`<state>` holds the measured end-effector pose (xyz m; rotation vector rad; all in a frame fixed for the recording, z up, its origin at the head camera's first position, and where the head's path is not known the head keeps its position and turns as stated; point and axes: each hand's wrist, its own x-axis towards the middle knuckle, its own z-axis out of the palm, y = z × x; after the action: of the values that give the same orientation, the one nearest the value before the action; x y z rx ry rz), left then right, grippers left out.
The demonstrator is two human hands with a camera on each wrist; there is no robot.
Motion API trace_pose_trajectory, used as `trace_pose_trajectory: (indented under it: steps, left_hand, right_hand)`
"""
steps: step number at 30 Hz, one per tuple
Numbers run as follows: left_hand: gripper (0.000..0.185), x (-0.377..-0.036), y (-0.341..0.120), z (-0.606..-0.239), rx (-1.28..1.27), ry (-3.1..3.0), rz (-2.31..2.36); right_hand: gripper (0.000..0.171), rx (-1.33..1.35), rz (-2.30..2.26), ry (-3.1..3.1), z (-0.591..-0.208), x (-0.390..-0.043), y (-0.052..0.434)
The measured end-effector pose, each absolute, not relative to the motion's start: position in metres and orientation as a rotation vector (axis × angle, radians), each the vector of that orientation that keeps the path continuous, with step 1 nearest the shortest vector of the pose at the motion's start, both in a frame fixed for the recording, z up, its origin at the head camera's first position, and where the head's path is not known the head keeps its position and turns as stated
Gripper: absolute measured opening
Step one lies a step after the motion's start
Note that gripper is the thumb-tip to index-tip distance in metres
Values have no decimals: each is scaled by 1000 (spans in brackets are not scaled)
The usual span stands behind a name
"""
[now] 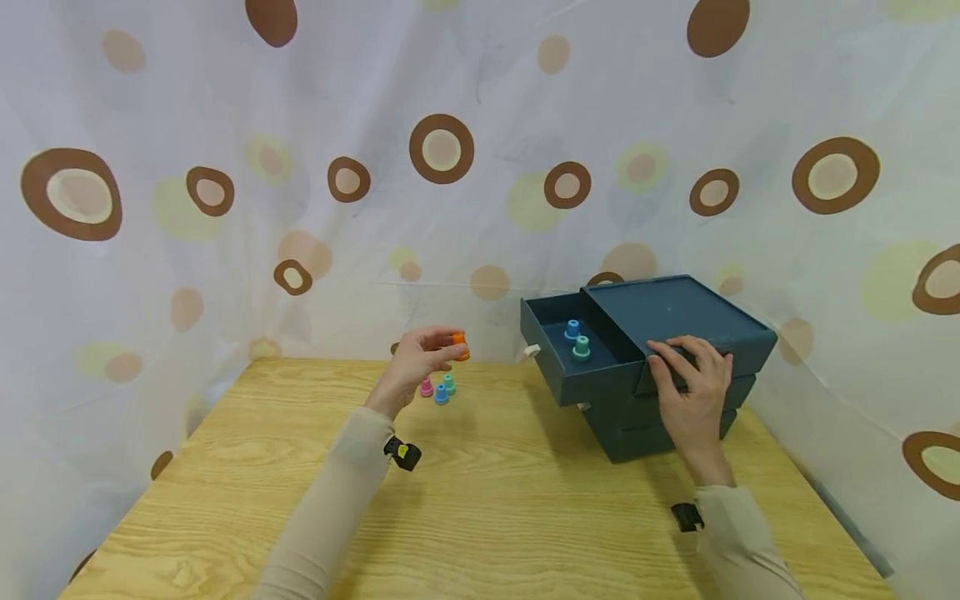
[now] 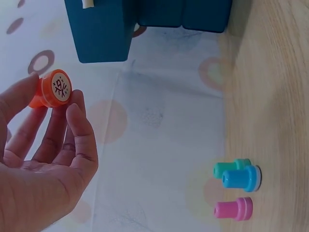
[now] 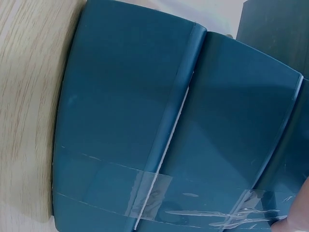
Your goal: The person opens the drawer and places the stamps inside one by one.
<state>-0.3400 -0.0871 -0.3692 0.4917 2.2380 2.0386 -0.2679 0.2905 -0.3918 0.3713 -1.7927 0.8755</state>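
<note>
My left hand (image 1: 423,357) is raised above the table and pinches a small orange stamp (image 1: 460,345) at its fingertips; the left wrist view shows the orange stamp (image 2: 50,90) with its patterned face toward the camera. Below it on the wood stand a pink stamp (image 1: 426,387), a blue stamp (image 1: 441,394) and a green stamp (image 1: 449,383). My right hand (image 1: 693,375) rests on the front top edge of a dark blue drawer box (image 1: 678,312). Its top drawer (image 1: 558,367) is pulled out to the left and holds a blue stamp (image 1: 573,330) and a green one (image 1: 581,347).
A wooden table (image 1: 487,500) fills the foreground, enclosed by a white curtain with brown circles (image 1: 442,150) behind and on both sides. The box stands at the table's back right. The right wrist view shows only the box's blue side (image 3: 145,125) with clear tape on it.
</note>
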Motion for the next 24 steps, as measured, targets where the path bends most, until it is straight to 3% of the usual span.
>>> trace_pose_trajectory:
  steps: [24]
  left_hand:
    - [32,-335,-49,-343,575,2199,2127]
  right_hand:
    - [17,368,870,-1778,-391,-268,288]
